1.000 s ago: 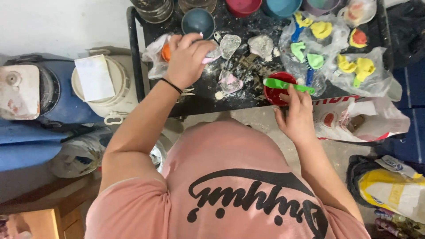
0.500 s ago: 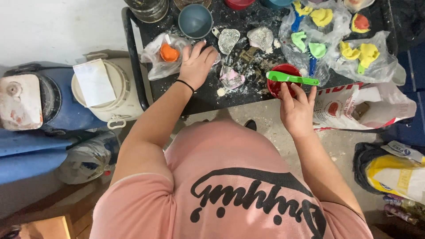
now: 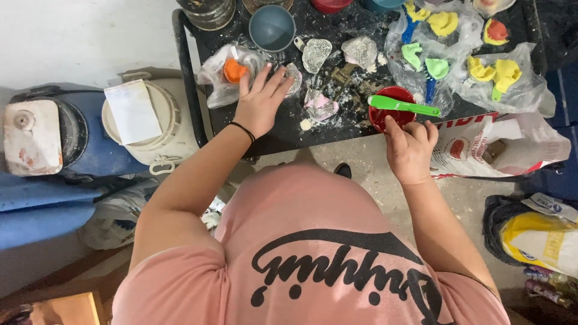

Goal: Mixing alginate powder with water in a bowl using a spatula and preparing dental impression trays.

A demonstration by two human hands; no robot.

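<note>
1. Hands first: the left hand lies flat and open on the black tray, fingers spread, gripping nothing. Its fingertips reach the clear bag with the orange piece on one side and a perforated metal tray on the other.
2. The right hand sits at the tray's near edge with fingers curled loosely. It touches the near rim of the red bowl, but whether it pinches anything cannot be told.
3. A green spatula rests across the bowl. Its long axis runs left to right, the handle end sticking out past the rim, just above the right fingertips. The right hand is far nearer to it than the left.
4. Between the hands lie a second metal tray, a plaster cast and a pinkish cast, all dusted with white powder.
5. A grey-blue bowl stands beyond the left hand. Bags of yellow, green and blue moulds crowd the tray's right end.
6. Beside the tray stand a white tub with paper on its lid and a blue container. Sacks lie on the concrete floor to the right.
</note>
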